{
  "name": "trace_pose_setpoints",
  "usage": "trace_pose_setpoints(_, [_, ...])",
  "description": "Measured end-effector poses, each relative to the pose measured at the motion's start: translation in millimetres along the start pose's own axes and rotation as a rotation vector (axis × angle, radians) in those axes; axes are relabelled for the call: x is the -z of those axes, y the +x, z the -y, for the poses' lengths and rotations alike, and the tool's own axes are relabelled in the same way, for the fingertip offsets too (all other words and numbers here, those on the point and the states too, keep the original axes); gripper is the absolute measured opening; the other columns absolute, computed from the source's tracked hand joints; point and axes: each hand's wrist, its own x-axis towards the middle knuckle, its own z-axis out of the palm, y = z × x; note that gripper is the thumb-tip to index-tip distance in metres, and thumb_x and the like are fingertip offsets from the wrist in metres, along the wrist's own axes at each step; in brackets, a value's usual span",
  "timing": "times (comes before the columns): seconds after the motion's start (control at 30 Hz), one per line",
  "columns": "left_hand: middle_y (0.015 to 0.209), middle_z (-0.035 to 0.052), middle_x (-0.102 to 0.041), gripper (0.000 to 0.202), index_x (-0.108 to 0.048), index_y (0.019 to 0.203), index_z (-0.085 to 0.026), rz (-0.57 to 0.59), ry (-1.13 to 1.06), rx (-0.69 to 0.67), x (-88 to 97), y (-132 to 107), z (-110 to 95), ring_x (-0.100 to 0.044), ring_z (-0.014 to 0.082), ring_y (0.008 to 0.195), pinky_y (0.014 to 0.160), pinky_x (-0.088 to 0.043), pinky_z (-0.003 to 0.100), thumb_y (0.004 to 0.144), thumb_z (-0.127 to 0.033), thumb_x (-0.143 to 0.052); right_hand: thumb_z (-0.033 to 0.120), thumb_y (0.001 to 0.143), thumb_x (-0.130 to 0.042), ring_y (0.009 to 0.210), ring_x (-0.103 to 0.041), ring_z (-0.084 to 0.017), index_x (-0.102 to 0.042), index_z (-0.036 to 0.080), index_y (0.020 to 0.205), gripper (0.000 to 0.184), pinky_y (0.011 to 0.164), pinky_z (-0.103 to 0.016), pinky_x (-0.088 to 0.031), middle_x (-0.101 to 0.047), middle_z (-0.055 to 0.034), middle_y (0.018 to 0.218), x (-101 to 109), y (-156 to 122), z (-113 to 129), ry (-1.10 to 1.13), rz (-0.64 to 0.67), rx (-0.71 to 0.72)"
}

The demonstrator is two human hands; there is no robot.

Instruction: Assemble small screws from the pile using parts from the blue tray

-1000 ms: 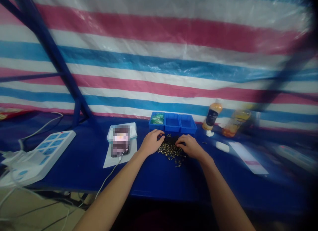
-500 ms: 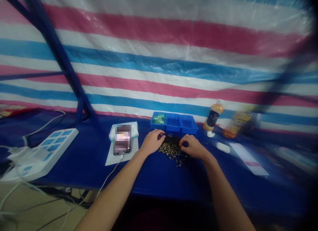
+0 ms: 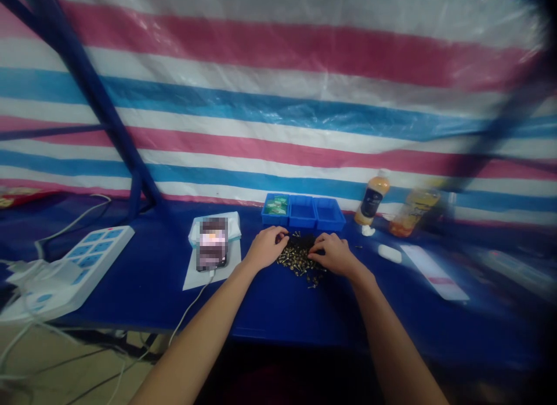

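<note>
Brass-coloured fasteners (image 3: 298, 267) lie piled between the left hand (image 3: 264, 248) and right hand (image 3: 332, 255), both curled onto a black strip (image 3: 300, 240), grip unclear; bottle label (image 3: 371, 203) illegible.

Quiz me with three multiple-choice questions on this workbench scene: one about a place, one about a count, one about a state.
1. Where does the pile of small brass-coloured fasteners lie?
A) On the power strip
B) On the blue tabletop, between the left hand and right hand
C) Inside a bottle

2. How many compartments does the blue plastic tray have?
A) Two
B) Four
C) Three

3. What state is the phone in?
A) Wired to a white cable
B) Held in the left hand
C) Lying in the tray

Answers:
1. B, because the pile sits directly on the blue surface under the fingers.
2. C, because three compartments stand side by side.
3. A, because the cable leads from its lower end.
</note>
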Motion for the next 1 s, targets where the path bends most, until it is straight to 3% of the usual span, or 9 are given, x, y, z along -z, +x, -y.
trace_pose_setpoints(0.17, [0.093, 0.0024, -0.069, 0.022, -0.068, 0.103, -0.023, 0.006, 0.016, -0.002, -2.1, 1.5, 1.7, -0.064, 0.0184, 0.085, 0.079, -0.048, 0.031, 0.088, -0.033, -0.055, 0.045, 0.081, -0.066, 0.104, -0.046, -0.025, -0.076, 0.036, 0.088, 0.015, 0.087, -0.044, -0.029, -0.06, -0.0031, 0.109, -3.6, 1.7, 2.4, 0.029, -0.004, -0.028])
trace_pose_setpoints(0.3, [0.097, 0.0036, -0.068, 0.023, -0.068, 0.104, -0.022, -0.001, 0.014, -0.001, -4.7, 1.2, 2.2, -0.064, 0.0188, 0.088, 0.082, -0.049, 0.031, 0.088, -0.033, -0.054, 0.036, 0.08, -0.065, 0.103, -0.047, -0.024, -0.075, 0.033, 0.081, 0.011, 0.087, -0.043, -0.027, -0.061, -0.0022, 0.108, -7.7, 2.5, 5.0, 0.065, -0.021, -0.051])
trace_pose_setpoints(0.53, [0.101, 0.0032, -0.067, 0.023, -0.068, 0.104, -0.023, 0.032, 0.042, 0.008, -6.5, -1.2, 1.0, -0.064, 0.0196, 0.091, 0.082, -0.049, 0.031, 0.089, -0.035, -0.054, 0.029, 0.071, -0.065, 0.098, -0.051, -0.024, -0.071, 0.026, 0.075, 0.008, 0.088, -0.042, -0.028, -0.065, -0.0022, 0.101, -5.6, 4.7, 14.9, 0.107, -0.156, -0.085])
trace_pose_setpoints(0.77, [0.104, 0.0034, -0.067, 0.024, -0.068, 0.104, -0.024, 0.053, 0.064, 0.01, -4.9, -0.4, -0.3, -0.063, 0.0205, 0.094, 0.084, -0.049, 0.032, 0.089, -0.035, -0.054, 0.028, 0.075, -0.063, 0.077, -0.062, -0.017, -0.07, 0.023, 0.082, 0.012, 0.084, -0.034, -0.04, -0.07, 0.0004, 0.078, 3.7, 6.5, 17.2, 0.368, -0.268, -0.04])
trace_pose_setpoints(0.9, [0.103, 0.0033, -0.067, 0.024, -0.068, 0.105, -0.024, 0.067, 0.081, 0.005, -2.9, -0.4, -1.3, -0.063, 0.0206, 0.094, 0.085, -0.048, 0.032, 0.089, -0.036, -0.054, 0.024, 0.077, -0.059, 0.075, -0.065, -0.016, -0.067, 0.022, 0.1, 0.025, 0.08, -0.03, -0.047, -0.072, 0.0001, 0.081, 0.2, 8.3, 14.9, 0.557, -0.362, 0.024])
trace_pose_setpoints(1.0, [0.105, 0.003, -0.067, 0.025, -0.068, 0.107, -0.025, 0.077, 0.085, -0.001, -2.1, -0.4, -1.6, -0.063, 0.0208, 0.095, 0.085, -0.049, 0.032, 0.09, -0.036, -0.053, 0.025, 0.078, -0.06, 0.081, -0.068, -0.017, -0.065, 0.02, 0.099, 0.023, 0.08, -0.029, -0.049, -0.073, -0.0029, 0.086, -1.7, 10.0, 12.6, 0.735, -0.35, 0.027])
